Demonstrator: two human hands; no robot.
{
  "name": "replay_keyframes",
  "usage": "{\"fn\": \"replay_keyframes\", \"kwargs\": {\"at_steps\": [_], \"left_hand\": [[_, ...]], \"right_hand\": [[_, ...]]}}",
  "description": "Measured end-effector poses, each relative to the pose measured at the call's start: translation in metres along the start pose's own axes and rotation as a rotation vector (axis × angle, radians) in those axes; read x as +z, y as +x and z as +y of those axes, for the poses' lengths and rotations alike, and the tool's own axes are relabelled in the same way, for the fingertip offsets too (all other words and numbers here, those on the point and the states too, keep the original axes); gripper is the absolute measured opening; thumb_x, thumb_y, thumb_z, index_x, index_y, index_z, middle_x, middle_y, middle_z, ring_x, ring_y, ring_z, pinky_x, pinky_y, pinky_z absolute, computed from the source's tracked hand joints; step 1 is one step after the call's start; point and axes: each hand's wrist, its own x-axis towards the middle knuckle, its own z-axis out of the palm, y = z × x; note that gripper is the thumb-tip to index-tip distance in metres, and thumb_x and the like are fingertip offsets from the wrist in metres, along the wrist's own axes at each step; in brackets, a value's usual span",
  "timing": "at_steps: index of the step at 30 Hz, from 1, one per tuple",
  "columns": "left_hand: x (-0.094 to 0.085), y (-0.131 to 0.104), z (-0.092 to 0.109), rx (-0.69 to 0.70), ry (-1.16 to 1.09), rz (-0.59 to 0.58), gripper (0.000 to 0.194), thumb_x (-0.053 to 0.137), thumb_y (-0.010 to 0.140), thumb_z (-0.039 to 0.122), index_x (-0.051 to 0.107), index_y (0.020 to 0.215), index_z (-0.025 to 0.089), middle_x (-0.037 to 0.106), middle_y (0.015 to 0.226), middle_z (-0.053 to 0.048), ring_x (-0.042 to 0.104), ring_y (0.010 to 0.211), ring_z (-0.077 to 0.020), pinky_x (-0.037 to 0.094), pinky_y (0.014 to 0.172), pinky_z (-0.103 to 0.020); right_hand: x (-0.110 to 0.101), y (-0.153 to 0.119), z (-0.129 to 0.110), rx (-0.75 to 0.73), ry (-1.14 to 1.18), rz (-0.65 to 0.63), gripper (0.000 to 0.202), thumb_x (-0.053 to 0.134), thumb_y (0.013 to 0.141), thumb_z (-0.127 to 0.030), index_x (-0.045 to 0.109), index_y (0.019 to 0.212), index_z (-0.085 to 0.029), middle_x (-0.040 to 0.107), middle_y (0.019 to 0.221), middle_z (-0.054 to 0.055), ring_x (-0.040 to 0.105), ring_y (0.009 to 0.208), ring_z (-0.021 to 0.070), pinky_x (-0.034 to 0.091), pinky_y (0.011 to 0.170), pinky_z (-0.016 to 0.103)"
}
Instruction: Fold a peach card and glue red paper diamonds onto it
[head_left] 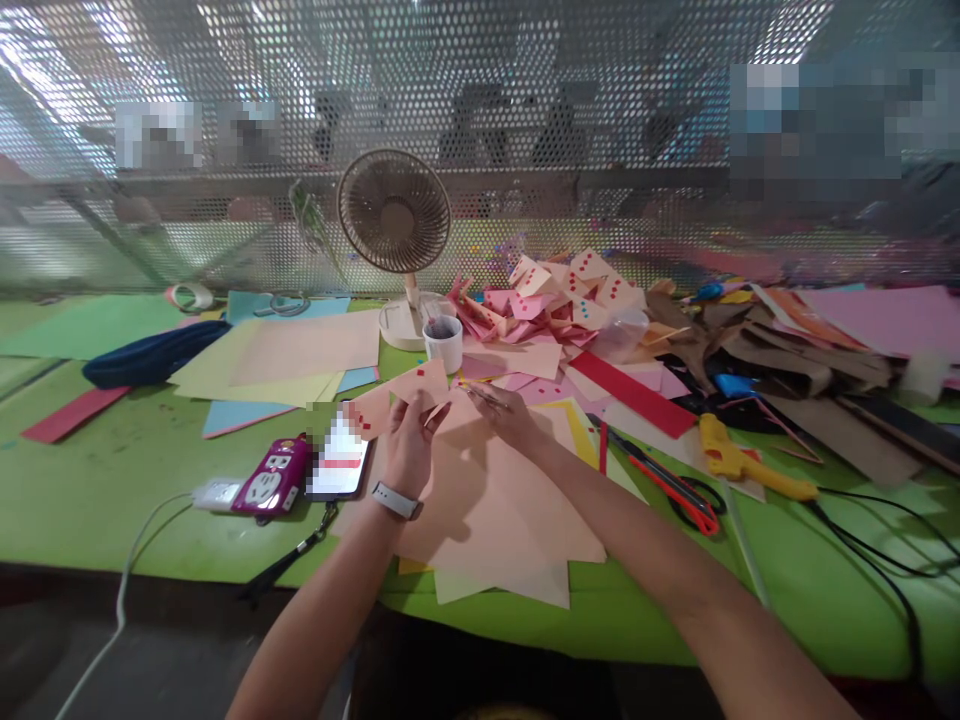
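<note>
My left hand [409, 445], with a pale band on its wrist, is closed on a folded peach paper strip [420, 385] that carries small red squares. To its right, my right hand [517, 420] is closed around a thin, slender tool [486, 398] whose exact kind I cannot make out. Its tip points left, toward the strip but apart from it. Under both hands lie large peach paper sheets [502, 490], overlapping one another. Just beyond the hands stands a small white cup [443, 345] with dark contents.
A desk fan [394, 215] stands behind the cup, beside a heap of dotted paper pieces [555, 295]. At right lie a utility knife [652, 475], a yellow glue gun [724, 450] and cardboard scraps [765, 345]. At left are a phone [339, 460] and a purple power adapter [276, 478].
</note>
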Motion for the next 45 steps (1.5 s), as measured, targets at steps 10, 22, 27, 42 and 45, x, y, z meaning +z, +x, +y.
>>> {"fn": "replay_keyframes", "kwargs": {"at_steps": [10,22,27,42,45], "left_hand": [[0.002,-0.001,0.001,-0.012,-0.015,0.003,0.021,0.073,0.075,0.028,0.062,0.091,0.020,0.065,0.093,-0.001,0.064,0.089,-0.0145,0.051,0.096,-0.041],[0.001,0.000,-0.002,-0.006,0.031,-0.025,0.018,0.071,0.075,0.028,0.063,0.089,0.020,0.065,0.091,-0.001,0.065,0.090,-0.0157,0.051,0.096,-0.042],[0.000,0.000,-0.001,-0.006,0.034,-0.012,0.020,0.071,0.076,0.030,0.062,0.091,0.020,0.065,0.095,-0.003,0.065,0.092,-0.0163,0.051,0.096,-0.042],[-0.001,0.000,-0.002,-0.007,0.053,-0.027,0.019,0.072,0.075,0.030,0.059,0.087,0.021,0.065,0.089,0.001,0.065,0.090,-0.0152,0.050,0.097,-0.044],[-0.001,0.000,-0.002,-0.004,0.050,-0.023,0.019,0.072,0.075,0.030,0.060,0.087,0.021,0.065,0.087,0.001,0.065,0.087,-0.0146,0.050,0.097,-0.043]], "right_hand": [[-0.004,0.003,-0.008,0.018,-0.070,0.024,0.029,0.049,0.093,-0.036,0.067,0.112,-0.024,0.072,0.113,0.004,0.066,0.106,0.0192,0.051,0.094,0.033],[-0.004,0.006,0.001,-0.041,-0.212,0.001,0.030,0.044,0.094,-0.033,0.066,0.112,-0.023,0.071,0.113,0.006,0.067,0.103,0.0212,0.051,0.094,0.034],[-0.004,0.006,0.000,-0.013,-0.183,0.046,0.029,0.046,0.093,-0.036,0.068,0.108,-0.024,0.073,0.106,0.003,0.068,0.097,0.0192,0.053,0.086,0.030],[-0.004,0.004,-0.001,-0.075,-0.241,-0.030,0.029,0.045,0.094,-0.030,0.068,0.111,-0.024,0.071,0.111,0.005,0.068,0.096,0.0191,0.054,0.090,0.033],[-0.004,0.005,-0.003,-0.048,-0.205,-0.004,0.030,0.046,0.093,-0.031,0.069,0.110,-0.023,0.071,0.113,0.006,0.067,0.100,0.0197,0.052,0.091,0.032]]}}
